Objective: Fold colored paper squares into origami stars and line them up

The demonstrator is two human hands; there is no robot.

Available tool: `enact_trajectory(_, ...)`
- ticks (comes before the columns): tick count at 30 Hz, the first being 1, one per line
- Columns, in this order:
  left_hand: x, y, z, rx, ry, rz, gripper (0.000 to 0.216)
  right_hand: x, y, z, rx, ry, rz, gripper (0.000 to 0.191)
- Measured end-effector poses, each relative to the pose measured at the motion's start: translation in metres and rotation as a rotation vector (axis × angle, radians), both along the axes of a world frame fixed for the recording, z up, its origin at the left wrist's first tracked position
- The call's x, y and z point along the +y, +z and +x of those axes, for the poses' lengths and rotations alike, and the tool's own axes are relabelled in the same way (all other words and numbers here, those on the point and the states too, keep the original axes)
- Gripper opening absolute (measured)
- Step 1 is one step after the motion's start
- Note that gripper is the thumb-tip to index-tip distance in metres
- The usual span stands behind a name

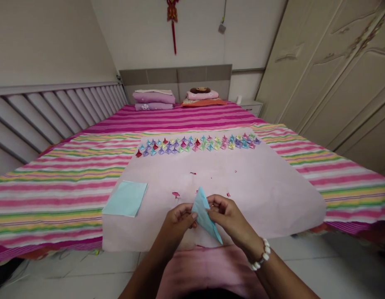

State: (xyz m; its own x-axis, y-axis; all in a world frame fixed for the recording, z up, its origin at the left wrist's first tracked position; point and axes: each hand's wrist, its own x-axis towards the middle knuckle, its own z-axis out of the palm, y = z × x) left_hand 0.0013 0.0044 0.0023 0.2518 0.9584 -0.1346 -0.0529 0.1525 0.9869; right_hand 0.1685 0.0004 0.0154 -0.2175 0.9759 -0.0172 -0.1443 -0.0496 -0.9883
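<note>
I see the left hand [181,219] and right hand [226,214] pinching the paper [202,212], fingertips clamped either side, seemingly for steadiness, sheets [126,199] probably kept within reach.

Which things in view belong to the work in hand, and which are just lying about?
Likely part of the work:
folded blue paper, between left hand and right hand
flat blue paper, on the left
small folded papers, in rows
pale sheet, beneath them

Apparently just there:
purple bedding, near the headboard
red ornament, on the wall
</note>
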Motion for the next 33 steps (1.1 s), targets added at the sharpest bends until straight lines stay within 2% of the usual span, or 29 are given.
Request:
enact_trajectory(5,0.002,0.001,0.007,0.046,0.044,0.065,0.026,0.002,-0.013,-0.006,-0.182,-0.075,0.087,0.01)
enact_trajectory(9,0.0,0.002,0.012,0.089,0.056,0.126,0.032,0.0,-0.016,-0.012,-0.382,-0.225,0.276,0.01)
enact_trajectory(13,-0.006,0.004,0.019,0.172,0.08,0.153,0.035,-0.003,-0.016,-0.015,-0.474,-0.253,0.437,0.014)
enact_trajectory(19,-0.008,0.005,0.023,0.318,0.099,0.205,0.023,-0.003,-0.02,-0.017,-0.516,-0.305,0.526,0.015)
enact_trajectory(22,-0.005,0.001,0.023,0.343,0.114,0.224,0.029,-0.002,-0.022,-0.018,-0.518,-0.32,0.561,0.015)
enact_trajectory(26,0.0,-0.009,0.023,0.396,0.207,0.28,0.041,-0.001,-0.027,-0.019,-0.517,-0.305,0.589,0.024)
enact_trajectory(30,0.001,-0.014,0.025,0.386,0.213,0.32,0.041,0.002,-0.03,-0.019,-0.492,-0.305,0.575,0.035)
enact_trajectory(33,0.002,-0.013,0.025,0.385,0.232,0.315,0.044,0.004,-0.031,-0.019,-0.431,-0.316,0.592,0.036)
